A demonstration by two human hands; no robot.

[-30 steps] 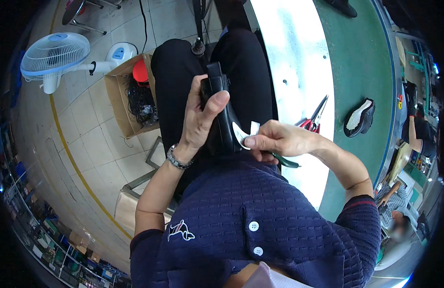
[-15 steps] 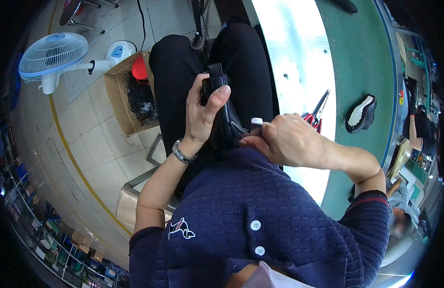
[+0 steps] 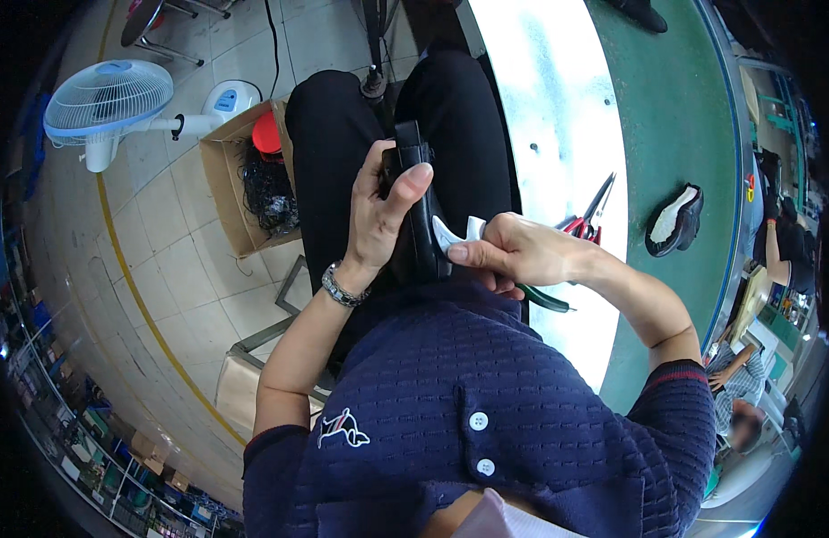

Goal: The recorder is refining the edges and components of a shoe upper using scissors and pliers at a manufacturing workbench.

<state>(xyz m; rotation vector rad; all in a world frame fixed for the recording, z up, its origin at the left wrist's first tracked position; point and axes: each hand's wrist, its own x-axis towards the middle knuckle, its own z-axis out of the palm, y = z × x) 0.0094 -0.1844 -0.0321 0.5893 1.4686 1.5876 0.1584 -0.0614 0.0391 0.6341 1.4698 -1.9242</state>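
Black shoe (image 3: 421,224) (ID prob.; form partly hidden), held over the wearer's lap. L hand (image 3: 383,211) clasps it, thumb on one face, fingers round the other side. R hand (image 3: 511,251) pinches a curved white strip (image 3: 445,235), thumb uppermost; strip's far end lies at the shoe's R edge, contact unconfirmed. Green-handled tool (image 3: 542,299) juts from under the same hand, working end hidden. Poss. faults: strip could tear or slip if pulled askew; shoe could twist if L grip slackens; tool could scuff shoe or snag navy shirt (image 3: 405,386) if R wrist turns. Outward, to R: white counter (image 3: 567,117) w/ red-handled scissors (image 3: 601,197); beyond, white-lined shoe (image 3: 674,221) on green surface (image 3: 670,117).
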